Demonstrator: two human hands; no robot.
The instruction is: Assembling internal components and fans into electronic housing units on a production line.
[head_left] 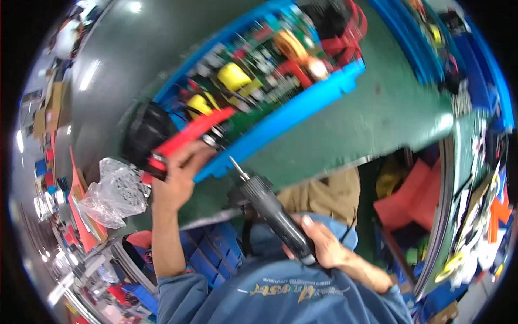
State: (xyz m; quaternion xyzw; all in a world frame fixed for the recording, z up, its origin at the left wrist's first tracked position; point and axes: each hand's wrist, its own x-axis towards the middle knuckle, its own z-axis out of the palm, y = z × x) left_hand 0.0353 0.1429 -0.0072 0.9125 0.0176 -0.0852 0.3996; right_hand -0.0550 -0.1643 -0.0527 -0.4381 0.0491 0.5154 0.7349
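Observation:
My right hand (324, 243) is wrapped around a black electric screwdriver (275, 213), its metal bit pointing up and left towards a long blue casing. Inside that blue casing (291, 110) sits a green circuit board (264, 86) with yellow-wrapped coils and other parts. My left hand (181, 173) is at the casing's near left corner, fingers bent and smeared by motion. They lie against a red strip (199, 128) slanting over the board's left end; whether they grip it cannot be made out. A blurred black part (148, 132) sits beside that end.
A clear plastic bag (113, 194) of small parts lies left of my left forearm. Red cables (350, 38) bunch at the casing's far right end. More blue casings (413, 40) stand at the far right. The green table's (372, 124) front edge runs close to my body.

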